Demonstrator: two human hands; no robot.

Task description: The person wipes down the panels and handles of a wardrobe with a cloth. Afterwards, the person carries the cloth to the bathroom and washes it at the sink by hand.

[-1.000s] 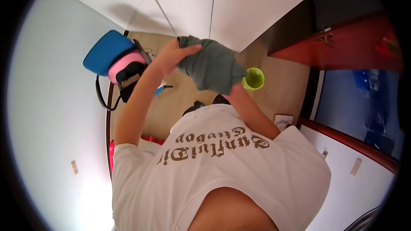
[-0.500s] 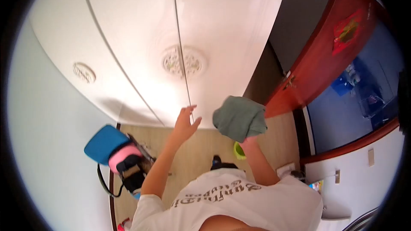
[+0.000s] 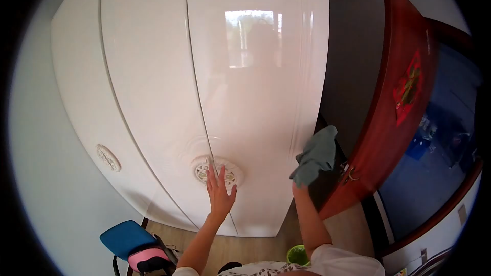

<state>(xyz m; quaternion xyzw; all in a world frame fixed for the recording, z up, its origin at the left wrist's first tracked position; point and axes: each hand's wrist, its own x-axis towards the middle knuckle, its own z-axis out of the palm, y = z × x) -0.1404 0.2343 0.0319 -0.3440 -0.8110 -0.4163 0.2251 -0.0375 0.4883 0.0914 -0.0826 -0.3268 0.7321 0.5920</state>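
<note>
One white wardrobe [image 3: 255, 112] with three visible panels stands ahead, one red door [image 3: 376, 138] right of it. One grey-green cloth [image 3: 318, 154], raised beside the wardrobe's right edge, covers the right hand's [image 3: 300, 190] fingers, their grip impossible to tell; the left hand's [image 3: 221, 202] fingers spread wide, empty, at one of two round ornaments [image 3: 232, 175], contact unclear.

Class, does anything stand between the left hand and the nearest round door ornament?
Nothing visible does: the left hand overlaps the round ornament in view, contact unclear; the green cloth is off to the right.
</note>
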